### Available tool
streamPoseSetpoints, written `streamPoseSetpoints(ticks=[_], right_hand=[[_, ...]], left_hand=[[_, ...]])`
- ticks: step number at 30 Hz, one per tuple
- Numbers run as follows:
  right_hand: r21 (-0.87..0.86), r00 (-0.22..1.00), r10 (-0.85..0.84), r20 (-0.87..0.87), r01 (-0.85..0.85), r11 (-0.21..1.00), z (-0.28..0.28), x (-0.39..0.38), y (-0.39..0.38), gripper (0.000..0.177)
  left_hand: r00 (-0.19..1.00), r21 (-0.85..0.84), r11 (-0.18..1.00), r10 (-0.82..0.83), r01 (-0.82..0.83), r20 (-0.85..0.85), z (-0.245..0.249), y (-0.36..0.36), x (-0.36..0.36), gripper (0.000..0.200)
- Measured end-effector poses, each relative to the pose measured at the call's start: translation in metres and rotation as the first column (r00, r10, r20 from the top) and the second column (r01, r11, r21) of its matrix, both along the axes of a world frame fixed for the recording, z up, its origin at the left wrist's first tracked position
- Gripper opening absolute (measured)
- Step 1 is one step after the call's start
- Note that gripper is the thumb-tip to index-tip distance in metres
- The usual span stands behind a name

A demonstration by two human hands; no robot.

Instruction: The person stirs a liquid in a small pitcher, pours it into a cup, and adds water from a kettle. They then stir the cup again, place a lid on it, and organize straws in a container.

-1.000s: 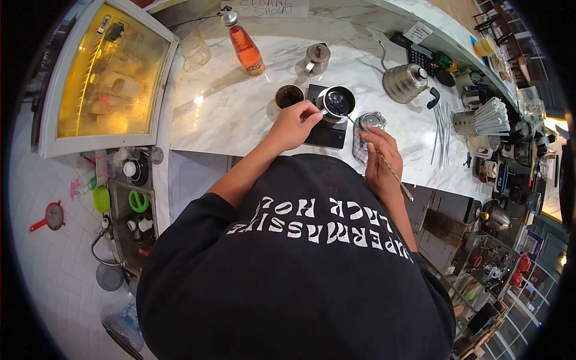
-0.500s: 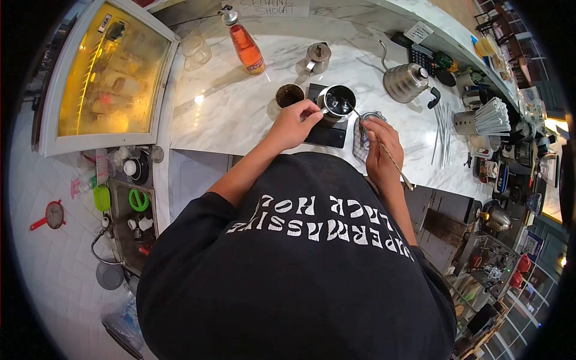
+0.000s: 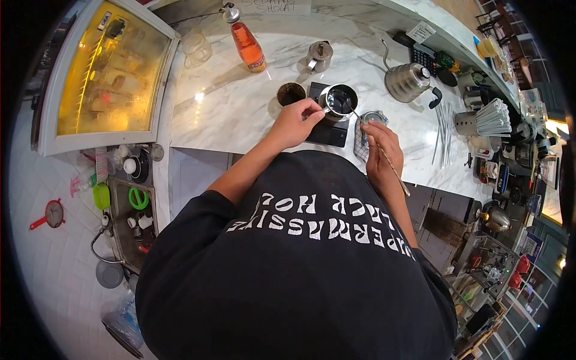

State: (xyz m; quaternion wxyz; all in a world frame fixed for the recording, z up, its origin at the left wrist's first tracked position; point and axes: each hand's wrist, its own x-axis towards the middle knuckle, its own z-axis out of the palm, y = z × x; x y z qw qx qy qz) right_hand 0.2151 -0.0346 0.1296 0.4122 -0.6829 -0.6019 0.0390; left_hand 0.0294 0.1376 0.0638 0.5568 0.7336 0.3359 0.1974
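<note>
A shiny metal cup (image 3: 345,115) with dark liquid inside stands on the black scale (image 3: 327,137). My left hand (image 3: 296,124) is closed on the cup's handle, at its left side. Between the fingers of my right hand (image 3: 383,149) is a long, thin bar spoon (image 3: 397,171). Its far end dips into the liquid, and its handle sticks out below my hand. Left of the scale, a container with dark coffee-like grounds (image 3: 292,93) sits close to my left fingers. A checked cloth (image 3: 361,144) and a small round metal-rimmed item (image 3: 375,117) lie beside my right hand.
Behind the cup stand a bottle of red liquid (image 3: 247,48), a glass jug (image 3: 196,49) and a small metal pot (image 3: 320,56). To the right are a gooseneck kettle (image 3: 408,82) and a holder of straws (image 3: 466,124). A glass-fronted door (image 3: 111,78) stands ajar at left.
The bar spoon has swung a little in the cup, its handle end now lower and slightly further left. My right hand has shifted slightly; my left hand stays on the handle.
</note>
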Motion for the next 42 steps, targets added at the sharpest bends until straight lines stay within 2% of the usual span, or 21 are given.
streamPoseSetpoints(ticks=[2, 9, 24, 36, 42], right_hand=[[-0.002, 1.0, -0.007, 0.003, 0.007, 1.0, -0.001, -0.001, 0.0, 0.017], [-0.003, 0.997, -0.077, -0.026, 0.077, 0.997, -0.004, 0.002, -0.002, 0.018], [-0.011, 0.994, -0.092, -0.059, 0.091, 0.996, -0.003, -0.002, -0.002, 0.018], [0.013, 0.992, -0.107, -0.07, 0.108, 0.994, -0.007, -0.004, -0.008, 0.019], [-0.007, 0.993, -0.11, -0.05, 0.11, 0.994, -0.008, -0.004, -0.007, 0.019]], left_hand=[[0.998, 0.032, 0.999, 0.027, -0.029, 0.049, -0.004, -0.001, 0.001, 0.02], [0.999, 0.014, 1.0, 0.024, -0.024, 0.042, -0.002, -0.001, 0.001, 0.02], [0.997, -0.009, 1.0, 0.03, -0.03, 0.068, -0.007, -0.004, 0.002, 0.021], [0.998, -0.187, 0.982, -0.019, 0.03, 0.062, -0.019, -0.003, 0.004, 0.023], [0.997, -0.244, 0.967, -0.069, 0.076, 0.037, -0.009, -0.003, 0.006, 0.022]])
